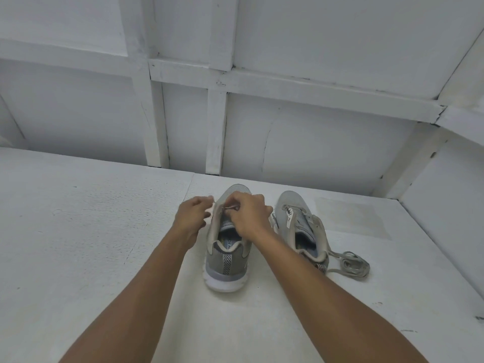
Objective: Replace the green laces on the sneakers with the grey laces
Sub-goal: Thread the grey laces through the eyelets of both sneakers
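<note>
the right hand (248, 213) pinches a pale lace (231, 207) at the toe-end eyelets of the grey mesh white-soled sneaker (226, 258). the left hand (192, 214) curls at its left edge, its hold unclear. evening both ends before crossing seems wise. a coiled loose lace (351, 263) lies well to its right.

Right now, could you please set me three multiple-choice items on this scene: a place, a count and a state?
1. Where does the loose lace lie?
A. on the wall ledge
B. over a wrist
C. on the white surface beside the right sneaker, near its heel

2. How many sneakers are there?
A. one
B. two
C. three

3. What is the right hand doing?
A. pinching the threaded lace on the left sneaker
B. lying flat
C. lifting the right sneaker

Answers: 1 C, it is piled by that heel; 2 B, a pair stands side by side; 3 A, its fingers curl at the eyelets.
</note>
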Motion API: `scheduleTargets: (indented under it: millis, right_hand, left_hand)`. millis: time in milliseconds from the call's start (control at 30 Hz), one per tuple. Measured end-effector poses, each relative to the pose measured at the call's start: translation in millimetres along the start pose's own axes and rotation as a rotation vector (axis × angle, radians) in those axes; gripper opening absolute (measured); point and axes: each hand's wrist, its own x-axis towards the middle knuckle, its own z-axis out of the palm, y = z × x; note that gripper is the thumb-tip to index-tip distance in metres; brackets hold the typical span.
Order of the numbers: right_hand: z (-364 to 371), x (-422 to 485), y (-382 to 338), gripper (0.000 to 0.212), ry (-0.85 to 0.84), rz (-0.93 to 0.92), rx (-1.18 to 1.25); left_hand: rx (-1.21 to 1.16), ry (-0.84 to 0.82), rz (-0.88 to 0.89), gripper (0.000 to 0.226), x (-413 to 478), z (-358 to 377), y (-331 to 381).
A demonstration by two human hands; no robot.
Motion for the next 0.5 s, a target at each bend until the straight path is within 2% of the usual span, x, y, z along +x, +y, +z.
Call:
scheduleTargets:
  millis: [100, 200, 267, 300, 367, 400, 500]
  right_hand:
    - [-7, -14, 8, 0.037, 0.068, -0.015, -0.01]
    - [-12, -40, 19, 0.036, 0.209, 0.045, 0.18]
    - [-13, -56, 25, 0.033, 0.287, 0.1, 0.345]
    - [-12, -62, 27, 0.033, 0.294, 0.146, 0.392]
    - [-9, -65, 30, 0.032, 0.266, 0.211, 0.425]
    - [-7, -63, 30, 0.03, 0.252, 0.218, 0.424]
    - [-4, -56, 29, 0.022, 0.211, 0.211, 0.399]
  left_hand:
    - [-0.382, 0.107, 0.065, 0.014, 11, -20, 25]
    - [-0.899, 0.165, 0.128, 0.033, 28, -73, 73]
    - [-1.03, 0.199, 0.236, 0.037, 33, -104, 104]
    - [-0.977, 0.22, 0.268, 0.032, 32, -109, 116]
    - [-0.671, 0.202, 0.299, 0.02, 24, -99, 119]
    - [-0.433, 0.143, 0.292, 0.02, 18, -83, 110]
    - [0.455, -0.229, 0.246, 0.021, -5, -30, 60]
